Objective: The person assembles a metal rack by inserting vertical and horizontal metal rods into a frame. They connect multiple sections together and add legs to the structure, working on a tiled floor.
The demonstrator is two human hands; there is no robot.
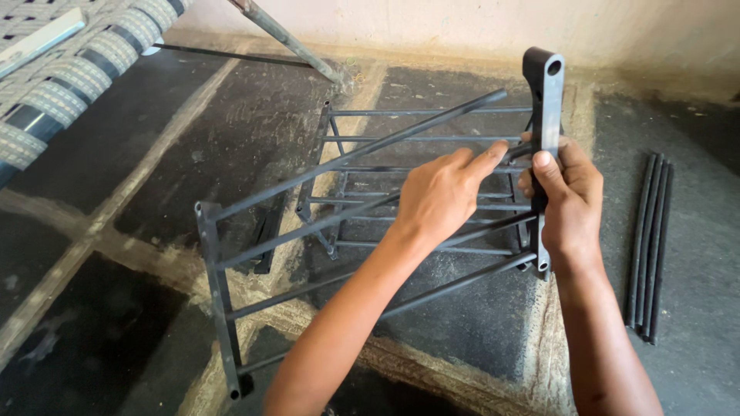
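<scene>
A dark metal rack shelf of several parallel rods [308, 228] is held tilted above the floor, its left side bar [218, 300] resting low. My right hand [566, 196] grips the upright black side bar [543, 85] at the rack's right end. My left hand [441, 192] reaches over the rods, fingers pinching a rod end beside that bar. A second, similar rack section [401, 139] lies flat on the floor behind.
A bundle of loose black rods [649, 246] lies on the floor at right. A woven cot [69, 62] with a metal leg [289, 38] stands at the upper left. A pale wall [462, 23] runs along the back. The floor is dark stone with light joints.
</scene>
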